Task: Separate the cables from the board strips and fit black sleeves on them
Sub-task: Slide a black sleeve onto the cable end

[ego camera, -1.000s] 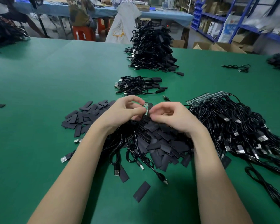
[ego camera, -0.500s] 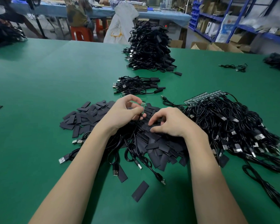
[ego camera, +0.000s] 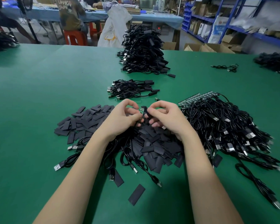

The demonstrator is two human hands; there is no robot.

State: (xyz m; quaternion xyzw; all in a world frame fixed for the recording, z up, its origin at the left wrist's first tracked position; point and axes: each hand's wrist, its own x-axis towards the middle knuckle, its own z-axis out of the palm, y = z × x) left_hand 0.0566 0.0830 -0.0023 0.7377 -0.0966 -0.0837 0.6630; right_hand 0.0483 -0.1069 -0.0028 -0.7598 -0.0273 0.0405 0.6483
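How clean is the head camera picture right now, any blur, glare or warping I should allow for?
Head view: sharp at the left hand, right hand and small board between them; motion smear on the USB plugs at the right edge; wide-angle bowing bends the shelving; light is even and soft, with no glare on the green table.

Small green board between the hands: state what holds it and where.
The left hand pinches the small green board at its lower left edge; the right hand pinches a black sleeve against its right side.
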